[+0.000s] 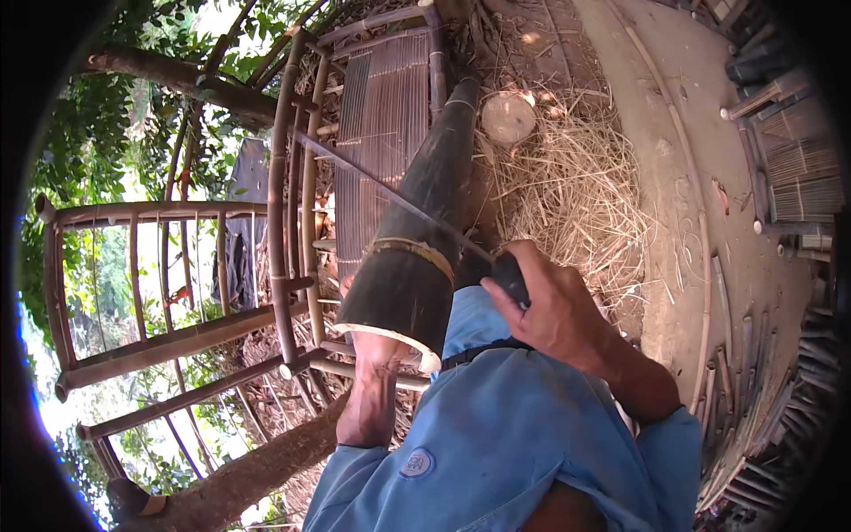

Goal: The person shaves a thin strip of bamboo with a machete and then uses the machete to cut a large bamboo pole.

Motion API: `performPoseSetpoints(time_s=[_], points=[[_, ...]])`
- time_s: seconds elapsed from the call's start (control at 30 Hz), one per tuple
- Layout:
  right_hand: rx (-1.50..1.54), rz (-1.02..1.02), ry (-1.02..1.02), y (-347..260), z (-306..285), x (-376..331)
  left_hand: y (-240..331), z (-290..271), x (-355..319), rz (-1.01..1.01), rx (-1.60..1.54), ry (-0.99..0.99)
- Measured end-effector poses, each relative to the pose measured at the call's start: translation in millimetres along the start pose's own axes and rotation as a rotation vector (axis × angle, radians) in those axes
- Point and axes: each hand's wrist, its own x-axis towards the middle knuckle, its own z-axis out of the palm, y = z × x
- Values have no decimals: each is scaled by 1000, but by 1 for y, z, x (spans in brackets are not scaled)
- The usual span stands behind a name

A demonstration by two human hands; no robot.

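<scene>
A thick, dark bamboo pole (403,297) slants away from me, its pale cut end near my waist. A lighter ring runs round it at a joint. My left hand (379,348) reaches beneath the near end and holds it from below. Only a bit of that hand shows at the pole's left side; most of its fingers are hidden. In my right hand (554,306), fingers wrapped round, is the black handle of a long narrow blade (363,173). The blade lies across the view of the pole beyond the ring. Whether it touches the pole, I cannot tell.
A slatted bamboo bench (381,115) stands left of the pole, with bamboo railings (168,211) beyond it. Right of the pole are a round cut log (508,119) and loose straw (572,191). Bamboo pieces (745,355) lie along the far right, near another slatted seat (798,164).
</scene>
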Motion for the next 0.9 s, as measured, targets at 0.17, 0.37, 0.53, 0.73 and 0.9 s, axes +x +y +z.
performPoseSetpoints(time_s=[0.17, 0.37, 0.53, 0.73, 0.9], points=[[-9, -144, 51, -8, 11, -15, 2, -10, -4, 2, 26, 11], [-42, -245, 82, -4, 12, -13, 7, -11, -4, 37, 60, 1], [-39, -73, 42, 5, 20, -2, 6, -15, 6, 29, 58, -31], [-67, -42, 29, 4, 27, -4, 10, -20, 3, 34, 64, -46], [-31, -266, 50, -6, 19, -15, 9, -16, 2, 51, 94, -60]])
